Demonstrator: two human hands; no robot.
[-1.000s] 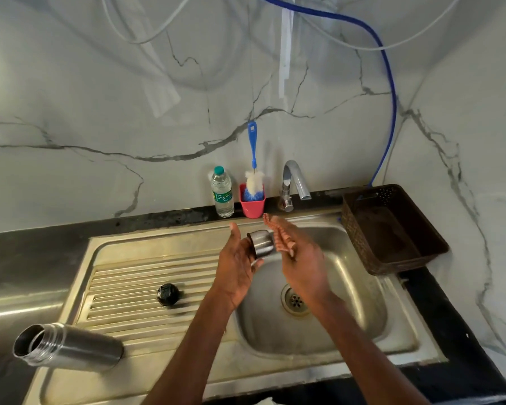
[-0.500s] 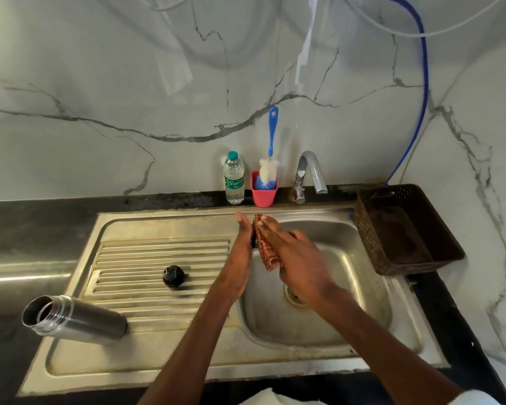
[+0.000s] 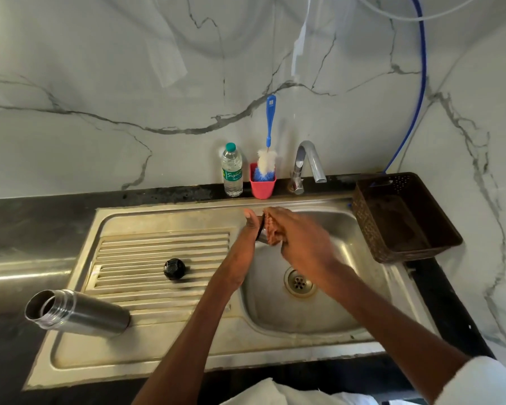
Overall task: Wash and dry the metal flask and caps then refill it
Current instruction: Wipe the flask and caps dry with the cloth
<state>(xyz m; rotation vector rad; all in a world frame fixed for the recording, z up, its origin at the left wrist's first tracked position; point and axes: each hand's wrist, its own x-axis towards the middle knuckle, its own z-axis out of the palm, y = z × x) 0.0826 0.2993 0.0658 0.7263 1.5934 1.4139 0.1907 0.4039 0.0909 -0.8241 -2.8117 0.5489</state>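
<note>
Over the sink basin (image 3: pixel 362 287) my left hand (image 3: pixel 247 244) grips a small steel cup cap (image 3: pixel 262 235), of which only a sliver shows between my hands. My right hand (image 3: pixel 301 241) presses against the cap's open side with fingers flat across it. The open metal flask (image 3: pixel 76 309) lies on its side at the drainboard's front left corner, mouth pointing left. A black inner cap (image 3: pixel 174 269) sits on the ribbed drainboard (image 3: pixel 158 249).
A tap (image 3: pixel 308 163), a red cup with a blue bottle brush (image 3: pixel 265 173) and a plastic water bottle (image 3: pixel 232 171) stand along the back wall. A dark brown basket (image 3: pixel 403 217) sits right of the basin. White cloth (image 3: pixel 275 394) shows at the bottom edge.
My hands have closed together around the steel cap, which was plainly visible a second ago. The camera has tilted down a little.
</note>
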